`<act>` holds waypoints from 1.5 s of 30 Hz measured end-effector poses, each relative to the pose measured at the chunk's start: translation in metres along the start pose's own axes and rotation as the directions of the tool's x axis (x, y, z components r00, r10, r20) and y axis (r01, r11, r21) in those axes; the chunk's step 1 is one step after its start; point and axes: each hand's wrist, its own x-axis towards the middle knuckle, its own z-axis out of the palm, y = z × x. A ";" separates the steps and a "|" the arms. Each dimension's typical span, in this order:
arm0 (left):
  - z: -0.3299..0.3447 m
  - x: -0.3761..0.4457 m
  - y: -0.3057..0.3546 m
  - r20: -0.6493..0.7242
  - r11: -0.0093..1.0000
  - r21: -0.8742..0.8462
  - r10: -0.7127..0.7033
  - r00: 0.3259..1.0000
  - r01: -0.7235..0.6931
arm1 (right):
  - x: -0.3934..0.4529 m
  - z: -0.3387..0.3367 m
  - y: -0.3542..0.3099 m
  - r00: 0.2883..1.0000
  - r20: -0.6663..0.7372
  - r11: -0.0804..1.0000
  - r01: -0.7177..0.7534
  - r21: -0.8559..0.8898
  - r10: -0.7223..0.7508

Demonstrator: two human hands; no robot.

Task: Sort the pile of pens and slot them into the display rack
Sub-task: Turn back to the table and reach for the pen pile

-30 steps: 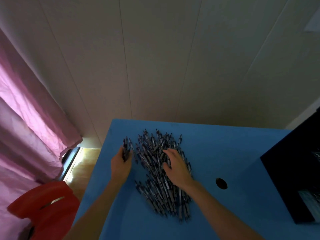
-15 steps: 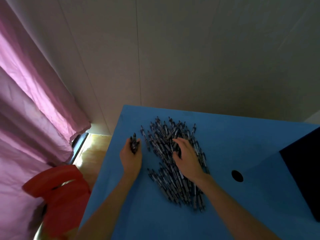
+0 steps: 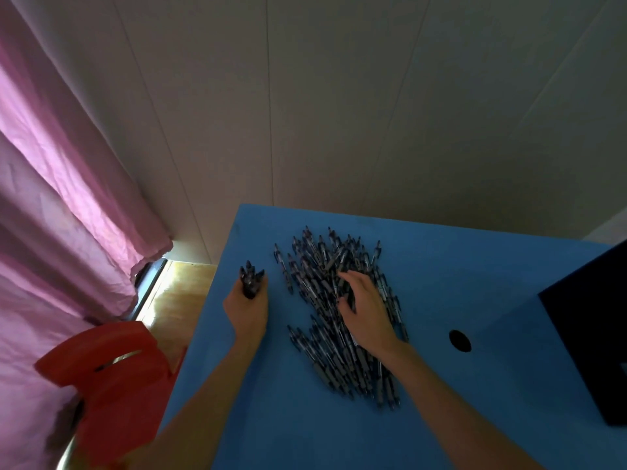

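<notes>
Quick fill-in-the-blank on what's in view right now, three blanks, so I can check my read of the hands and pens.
1. The left hand grips a small ____ of pens.
2. The right hand rests on the pile of pens, which lies on a ____ table.
3. Left of the table stands a ____ chair.

Missing words: bundle; blue; red

Open blue worktop (image 3: 441,276) is left between the heap of dark pens (image 3: 339,320) and the black box-shaped block (image 3: 590,334) at right of frame. Passage at lower left is narrowed by a red plastic chair (image 3: 112,378).
</notes>
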 end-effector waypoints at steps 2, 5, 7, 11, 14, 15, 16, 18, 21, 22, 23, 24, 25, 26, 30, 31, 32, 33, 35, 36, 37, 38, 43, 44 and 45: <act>-0.002 0.001 -0.006 0.008 0.999 0.020 -0.029 1.000 0.029 | -0.001 0.002 0.001 1.000 0.002 1.000 -0.001 -0.003 0.001; -0.003 0.001 -0.011 0.022 0.999 0.054 -0.006 1.000 0.005 | -0.002 0.003 0.002 1.000 0.005 1.000 -0.004 -0.003 0.004; -0.005 0.000 -0.008 0.049 0.997 0.071 -0.016 0.999 0.012 | -0.003 0.002 0.001 1.000 0.011 1.000 -0.014 0.013 0.014; -0.004 0.000 0.005 0.144 0.991 0.116 0.055 0.988 -0.072 | -0.005 -0.006 -0.002 0.999 -0.001 0.996 -0.051 0.078 0.051; 0.002 -0.005 0.025 0.286 0.960 0.192 0.146 0.947 -0.205 | -0.005 -0.018 0.000 0.992 -0.031 0.981 -0.119 0.155 0.126; 0.007 -0.007 0.033 0.328 0.946 0.222 0.155 0.932 -0.236 | -0.005 -0.023 0.001 0.987 -0.041 0.970 -0.146 0.196 0.157; 0.012 -0.009 0.040 0.373 0.932 0.246 0.161 0.914 -0.265 | -0.006 -0.029 0.002 0.980 -0.047 0.954 -0.178 0.241 0.194; 0.026 -0.015 0.055 0.461 0.912 0.275 0.155 0.874 -0.306 | -0.009 -0.041 0.005 0.962 -0.053 0.918 -0.239 0.318 0.269; 0.049 -0.031 0.081 0.598 0.884 0.306 0.109 0.794 -0.353 | -0.018 -0.064 0.013 0.940 -0.101 0.891 -0.269 0.366 0.325; 0.058 -0.039 0.091 0.641 0.876 0.309 0.096 0.762 -0.370 | -0.023 -0.072 0.017 0.932 -0.113 0.883 -0.280 0.377 0.344; 0.067 -0.048 0.100 0.686 0.873 0.300 0.083 0.723 -0.384 | -0.028 -0.081 0.022 0.923 -0.124 0.874 -0.293 0.389 0.364; 0.076 -0.058 0.108 0.729 0.871 0.285 0.074 0.681 -0.399 | -0.035 -0.091 0.028 0.914 -0.142 0.869 -0.300 0.394 0.380; 0.086 -0.069 0.116 0.768 0.869 0.278 0.055 0.638 -0.409 | -0.042 -0.102 0.035 0.904 -0.167 0.867 -0.306 0.393 0.394; 0.095 -0.081 0.122 0.801 0.861 0.269 0.049 0.597 -0.432 | -0.050 -0.113 0.042 0.892 -0.196 0.867 -0.310 0.390 0.407; 0.140 -0.128 0.133 0.882 0.824 0.261 0.008 0.471 -0.502 | -0.091 -0.159 0.075 0.838 -0.280 0.845 -0.333 0.418 0.469; 0.150 -0.138 0.134 0.888 0.820 0.263 0.000 0.461 -0.508 | -0.101 -0.168 0.082 0.829 -0.288 0.838 -0.334 0.432 0.479; 0.162 -0.155 0.137 0.895 0.813 0.264 -0.006 0.445 -0.519 | -0.115 -0.180 0.093 0.814 -0.307 0.830 -0.334 0.447 0.493; 0.173 -0.173 0.139 0.902 0.814 0.257 -0.008 0.432 -0.521 | -0.130 -0.192 0.103 0.799 -0.325 0.822 -0.331 0.463 0.506; 0.194 -0.211 0.144 0.915 0.814 0.239 -0.007 0.402 -0.530 | -0.162 -0.215 0.121 0.769 -0.347 0.798 -0.328 0.506 0.536; 0.204 -0.229 0.145 0.921 0.815 0.228 -0.003 0.390 -0.533 | -0.178 -0.227 0.130 0.754 -0.353 0.783 -0.328 0.528 0.554; 0.212 -0.249 0.147 0.923 0.818 0.224 -0.003 0.386 -0.529 | -0.194 -0.239 0.139 0.741 -0.356 0.769 -0.326 0.550 0.569; 0.221 -0.268 0.148 0.922 0.824 0.224 -0.006 0.387 -0.521 | -0.209 -0.250 0.148 0.730 -0.356 0.754 -0.326 0.570 0.584; 0.252 -0.359 0.153 0.931 0.823 0.223 -0.022 0.363 -0.522 | -0.282 -0.304 0.194 0.710 -0.324 0.709 -0.344 0.616 0.626; 0.257 -0.375 0.154 0.932 0.826 0.221 -0.023 0.361 -0.518 | -0.294 -0.315 0.203 0.708 -0.324 0.707 -0.343 0.618 0.627; 0.262 -0.390 0.154 0.931 0.832 0.222 -0.025 0.365 -0.508 | -0.305 -0.326 0.211 0.714 -0.325 0.712 -0.338 0.616 0.620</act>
